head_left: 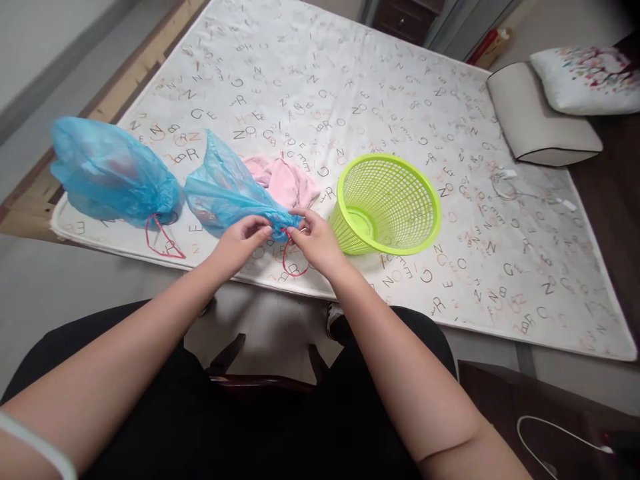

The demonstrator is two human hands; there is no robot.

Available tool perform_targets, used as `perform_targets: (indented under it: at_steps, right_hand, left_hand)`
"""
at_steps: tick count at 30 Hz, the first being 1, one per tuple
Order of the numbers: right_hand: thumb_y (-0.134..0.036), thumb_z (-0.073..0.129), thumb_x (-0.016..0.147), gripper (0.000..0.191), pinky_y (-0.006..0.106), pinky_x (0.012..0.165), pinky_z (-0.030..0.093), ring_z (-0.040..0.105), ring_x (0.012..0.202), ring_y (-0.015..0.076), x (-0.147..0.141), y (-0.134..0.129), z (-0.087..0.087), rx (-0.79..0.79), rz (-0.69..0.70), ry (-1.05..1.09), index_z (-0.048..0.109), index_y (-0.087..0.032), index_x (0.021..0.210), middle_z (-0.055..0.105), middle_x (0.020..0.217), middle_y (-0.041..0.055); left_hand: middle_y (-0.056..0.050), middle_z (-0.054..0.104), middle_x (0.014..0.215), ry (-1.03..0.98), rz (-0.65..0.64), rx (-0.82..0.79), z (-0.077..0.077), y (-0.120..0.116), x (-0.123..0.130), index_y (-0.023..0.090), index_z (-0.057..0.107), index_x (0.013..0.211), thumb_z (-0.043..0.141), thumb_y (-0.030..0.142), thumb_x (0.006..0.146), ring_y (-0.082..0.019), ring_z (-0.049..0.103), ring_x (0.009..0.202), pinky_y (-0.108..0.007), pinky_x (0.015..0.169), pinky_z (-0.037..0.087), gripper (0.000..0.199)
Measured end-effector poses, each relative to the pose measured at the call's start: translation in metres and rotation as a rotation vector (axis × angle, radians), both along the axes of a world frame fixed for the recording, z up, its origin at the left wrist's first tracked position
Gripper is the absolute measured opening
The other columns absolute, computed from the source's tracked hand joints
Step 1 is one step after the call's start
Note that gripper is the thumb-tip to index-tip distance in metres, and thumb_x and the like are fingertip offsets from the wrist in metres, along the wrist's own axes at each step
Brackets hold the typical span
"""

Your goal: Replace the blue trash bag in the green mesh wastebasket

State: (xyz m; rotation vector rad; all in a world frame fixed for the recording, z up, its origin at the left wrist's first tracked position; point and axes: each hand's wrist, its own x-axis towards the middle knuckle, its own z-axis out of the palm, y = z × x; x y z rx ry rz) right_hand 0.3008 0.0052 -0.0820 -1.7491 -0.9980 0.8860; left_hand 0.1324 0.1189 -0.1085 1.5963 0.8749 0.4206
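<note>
Both of my hands are close together above the near part of a patterned mattress [400, 113]. My left hand [243, 240] pinches the gathered neck of a blue plastic drawstring bag [225, 190]. My right hand [315, 239] grips the same neck, where a red drawstring [294, 267] hangs in a loop. A second blue bag [113, 172], bulging and gathered shut, lies to the left, with its own red drawstring [163, 239] trailing out. Pink fabric [285, 180] lies behind my hands, partly under the bag in my hands.
A lime-green plastic mesh basket [385, 203] lies tilted on its side to the right of my hands. Cushions [543, 113] and a white cable [507, 183] sit at the mattress's right side. A dark chair back [260, 381] is below my arms.
</note>
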Motion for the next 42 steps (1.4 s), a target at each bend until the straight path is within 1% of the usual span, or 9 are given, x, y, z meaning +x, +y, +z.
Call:
perform_targets:
  at_steps: [3,6,11,19,24,28,34,38,42]
  right_hand:
    - [-0.028,0.06,0.089,0.03,0.026,0.07,0.048,0.058,0.069,0.0113,-0.005,-0.002,0.002,0.044,0.064,0.035,0.062,-0.02,0.117,0.058,0.079,-0.0041]
    - [-0.027,0.06,0.09,0.017,0.028,0.074,0.049,0.059,0.072,0.013,-0.006,-0.004,-0.001,0.039,0.078,-0.026,0.066,-0.022,0.105,0.062,0.08,-0.0028]
    - [-0.025,0.062,0.089,0.007,0.034,0.085,0.048,0.06,0.085,0.0167,-0.002,-0.006,-0.008,0.09,-0.032,-0.248,0.068,-0.02,0.089,0.065,0.094,0.0034]
    - [-0.025,0.058,0.091,0.009,0.037,0.088,0.05,0.058,0.086,0.0183,0.006,-0.007,-0.011,0.142,-0.268,-0.344,0.066,-0.019,0.093,0.062,0.099,0.007]
    - [-0.019,0.058,0.09,0.03,0.041,0.102,0.045,0.055,0.113,0.0233,0.001,-0.008,-0.002,0.268,0.02,-0.449,0.065,-0.023,0.119,0.061,0.121,0.0092]
    - [-0.014,0.055,0.091,0.027,0.042,0.102,0.044,0.057,0.11,0.0232,-0.002,-0.01,-0.006,0.172,0.263,-0.487,0.069,-0.023,0.111,0.065,0.112,0.0075]
    - [-0.018,0.055,0.093,0.014,0.037,0.086,0.046,0.059,0.092,0.0211,0.01,-0.01,-0.02,0.036,0.084,-0.48,0.068,-0.021,0.093,0.066,0.095,0.0056]
    - [-0.02,0.052,0.095,0.013,0.037,0.087,0.045,0.058,0.094,0.0212,0.009,-0.01,-0.02,0.05,0.03,-0.461,0.064,-0.021,0.093,0.065,0.098,0.0062]
    - [-0.02,0.048,0.095,0.014,0.036,0.091,0.046,0.059,0.099,0.0207,0.002,-0.01,-0.019,0.08,0.037,-0.382,0.061,-0.021,0.095,0.065,0.102,0.0061]
  left_hand:
    - [-0.008,0.071,0.101,-0.068,-0.056,0.013,-0.001,-0.013,0.006,0.016,0.067,0.107,0.074,0.051,0.078,-0.021,0.065,0.088,-0.033,0.079,0.051,0.046]
    - [-0.004,0.069,0.085,0.003,-0.077,0.024,0.001,-0.019,0.009,0.016,0.068,0.096,0.073,0.05,0.078,-0.019,0.061,0.076,-0.031,0.071,0.047,0.039]
    - [0.0,0.06,0.069,0.151,-0.11,0.089,0.01,-0.016,0.008,0.017,0.065,0.078,0.07,0.05,0.079,-0.015,0.053,0.063,-0.028,0.06,0.038,0.034]
    - [-0.001,0.066,0.076,0.183,-0.177,0.107,0.011,-0.014,0.006,0.017,0.069,0.087,0.065,0.049,0.084,-0.015,0.055,0.068,-0.027,0.066,0.041,0.032]
    - [-0.001,0.068,0.08,0.19,-0.215,0.23,0.009,-0.015,0.003,0.018,0.072,0.089,0.06,0.046,0.088,-0.016,0.056,0.072,-0.028,0.068,0.041,0.03]
    - [-0.002,0.069,0.087,0.158,-0.261,0.328,0.013,-0.016,0.003,0.018,0.072,0.088,0.059,0.041,0.089,-0.018,0.059,0.079,-0.028,0.073,0.042,0.026]
    - [0.001,0.06,0.069,0.261,-0.352,0.413,0.016,-0.017,0.002,0.018,0.061,0.068,0.054,0.036,0.087,-0.015,0.052,0.067,-0.028,0.064,0.035,0.027]
    - [0.003,0.049,0.06,0.308,-0.419,0.387,0.014,-0.017,0.002,0.019,0.052,0.06,0.051,0.033,0.085,-0.014,0.044,0.06,-0.028,0.058,0.03,0.029]
    - [0.002,0.056,0.064,0.31,-0.521,0.398,0.011,-0.017,0.003,0.019,0.057,0.064,0.05,0.03,0.085,-0.015,0.05,0.064,-0.028,0.062,0.034,0.024]
